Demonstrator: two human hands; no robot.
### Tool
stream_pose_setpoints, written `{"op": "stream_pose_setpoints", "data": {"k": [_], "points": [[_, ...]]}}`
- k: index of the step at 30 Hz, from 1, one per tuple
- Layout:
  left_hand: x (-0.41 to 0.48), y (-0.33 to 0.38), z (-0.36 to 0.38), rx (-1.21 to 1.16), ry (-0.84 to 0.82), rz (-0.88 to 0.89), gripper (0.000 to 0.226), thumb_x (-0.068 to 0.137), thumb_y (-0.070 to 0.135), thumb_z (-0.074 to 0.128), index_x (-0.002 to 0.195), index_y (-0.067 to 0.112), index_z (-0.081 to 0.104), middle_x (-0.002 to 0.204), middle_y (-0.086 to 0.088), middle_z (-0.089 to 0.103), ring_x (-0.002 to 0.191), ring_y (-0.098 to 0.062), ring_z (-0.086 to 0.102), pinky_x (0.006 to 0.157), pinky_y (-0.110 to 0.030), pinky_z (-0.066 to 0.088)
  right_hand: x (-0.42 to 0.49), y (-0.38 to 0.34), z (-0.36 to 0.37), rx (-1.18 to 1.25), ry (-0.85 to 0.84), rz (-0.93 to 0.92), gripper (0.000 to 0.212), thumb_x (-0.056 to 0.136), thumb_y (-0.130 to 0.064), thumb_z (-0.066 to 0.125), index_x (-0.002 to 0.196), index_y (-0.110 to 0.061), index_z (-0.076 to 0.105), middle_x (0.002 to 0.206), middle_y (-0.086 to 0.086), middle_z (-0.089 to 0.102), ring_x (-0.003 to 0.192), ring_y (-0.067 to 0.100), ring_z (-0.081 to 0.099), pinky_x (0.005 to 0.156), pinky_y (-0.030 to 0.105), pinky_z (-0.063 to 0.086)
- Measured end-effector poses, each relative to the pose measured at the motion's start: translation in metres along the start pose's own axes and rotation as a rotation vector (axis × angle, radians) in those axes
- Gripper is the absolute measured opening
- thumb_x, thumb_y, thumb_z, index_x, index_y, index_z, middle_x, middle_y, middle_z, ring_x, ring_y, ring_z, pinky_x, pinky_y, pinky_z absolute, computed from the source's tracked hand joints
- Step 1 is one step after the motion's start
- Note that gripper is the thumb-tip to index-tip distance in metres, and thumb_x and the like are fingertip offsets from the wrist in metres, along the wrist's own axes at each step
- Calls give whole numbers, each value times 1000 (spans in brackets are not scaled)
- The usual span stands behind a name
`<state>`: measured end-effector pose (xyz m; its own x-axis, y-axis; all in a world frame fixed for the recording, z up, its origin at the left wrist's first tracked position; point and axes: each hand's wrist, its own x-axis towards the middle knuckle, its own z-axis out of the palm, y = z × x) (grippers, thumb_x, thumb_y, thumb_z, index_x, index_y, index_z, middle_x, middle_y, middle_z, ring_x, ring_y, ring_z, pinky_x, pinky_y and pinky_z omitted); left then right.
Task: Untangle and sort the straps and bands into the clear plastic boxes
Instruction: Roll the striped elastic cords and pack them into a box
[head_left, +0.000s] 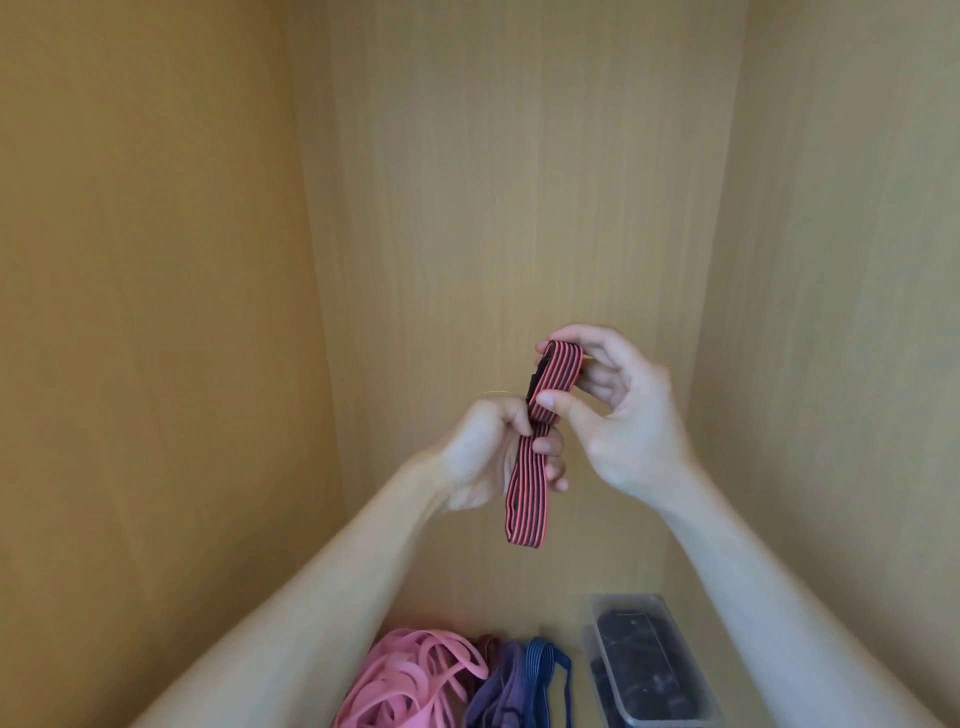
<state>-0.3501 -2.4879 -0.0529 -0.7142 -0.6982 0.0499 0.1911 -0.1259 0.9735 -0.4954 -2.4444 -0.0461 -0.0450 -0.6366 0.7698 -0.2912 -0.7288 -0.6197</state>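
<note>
Step, by the look of it: 1 red-black strap (535, 467) pulled free and being folded, held mid-air well above the pile of bands (410, 680) and the clear box (589, 616). Next: keep the fold tight, lower it into a box. Left hand (488, 452) pinches mid-strap. Right hand (623, 415) curls round the top bend, thumb on front.
</note>
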Motion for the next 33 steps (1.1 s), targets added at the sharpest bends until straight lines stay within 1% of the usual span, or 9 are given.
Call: {"op": "stream_pose_setpoints", "data": {"k": [2,6,12,16,22,25,29,31,33], "points": [[-1,1,-1,-1,-23,-16,17,77,13,31,90,12,43,65,-3,35,58,-22,45,72,-39,52,0,2,0,-10,22,-21,46,81,5,77,116,-21,63,112,-6,73,99,16,72,95,37,56],[1,0,2,28,31,-11,19,91,9,25,102,11,40,66,-1,37,57,-18,45,67,-34,53,-3,6,2,-17,47,0,45,87,2,73,120,-24,58,107,-6,72,86,13,73,78,30,62],[3,-3,2,83,163,-1,19,96,6,29,97,11,48,63,0,34,51,-16,41,57,-30,48,6,16,-10,-212,-125,6,55,87,-4,73,131,-28,51,118,-11,67,108,9,67,105,43,49],[2,-7,3,141,199,-6,20,99,9,30,95,10,49,62,0,33,49,-16,39,55,-31,41,5,23,-8,-212,-157,34,62,89,-7,71,136,-38,45,113,-7,68,110,13,66,107,44,47],[2,-6,2,240,243,-1,24,104,14,32,92,9,53,60,0,33,45,-15,33,48,-28,33,3,28,-5,-150,-88,-26,60,90,0,67,137,-32,45,99,1,68,95,17,68,100,30,50],[2,-4,1,231,224,17,29,108,17,33,102,4,59,63,-5,54,50,-17,46,51,-28,40,2,29,-4,-126,-35,-10,59,91,2,64,134,-32,43,106,7,63,100,19,65,84,17,53],[1,-4,3,130,202,58,18,109,12,35,105,5,51,87,-14,74,60,-23,66,59,-33,55,1,34,-6,-162,-13,11,60,88,-3,68,130,-39,45,108,-10,61,106,16,63,87,48,58],[2,-5,3,111,217,73,14,108,9,38,102,6,50,89,-13,75,67,-25,71,66,-34,58,0,33,-5,-219,14,-40,59,87,-4,69,129,-38,46,110,-11,60,107,15,62,89,49,56],[2,-5,0,122,235,91,12,106,7,43,99,5,52,85,-12,76,71,-24,74,68,-33,60,-1,31,-4,-234,22,-69,57,87,-3,70,125,-39,47,115,-8,60,109,15,61,81,38,60]]}}
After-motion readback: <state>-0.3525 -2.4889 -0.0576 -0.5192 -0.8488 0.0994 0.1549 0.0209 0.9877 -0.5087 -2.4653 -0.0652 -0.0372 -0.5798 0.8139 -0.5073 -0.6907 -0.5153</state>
